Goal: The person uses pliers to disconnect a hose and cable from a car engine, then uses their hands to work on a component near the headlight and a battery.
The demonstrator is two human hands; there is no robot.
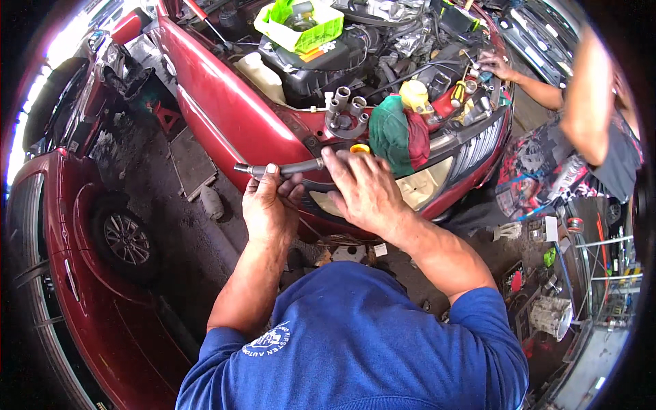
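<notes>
A short dark-grey rubber hose [290, 168] with a metal end on its left lies across the fingers of my left hand [268, 208]. That thumb presses on it from above, and the hand is closed around it. My right hand [369, 188] is at the hose's right end, index fingertip touching or very near it. Its fingers are stretched out and the thumb stands apart. An orange-yellow round piece [359, 148] shows just beyond the right fingers; what it belongs to is hidden. Both hands are above the front corner of a red car [232, 96], in front of its headlight [424, 183].
Sockets [345, 109], a green cloth [391, 133] and a yellow container [415, 94] lie along the car's front edge. A green basket [301, 27] stands over the engine. At right, another person [560, 164] reaches into the bay. Another red car [102, 273] stands left.
</notes>
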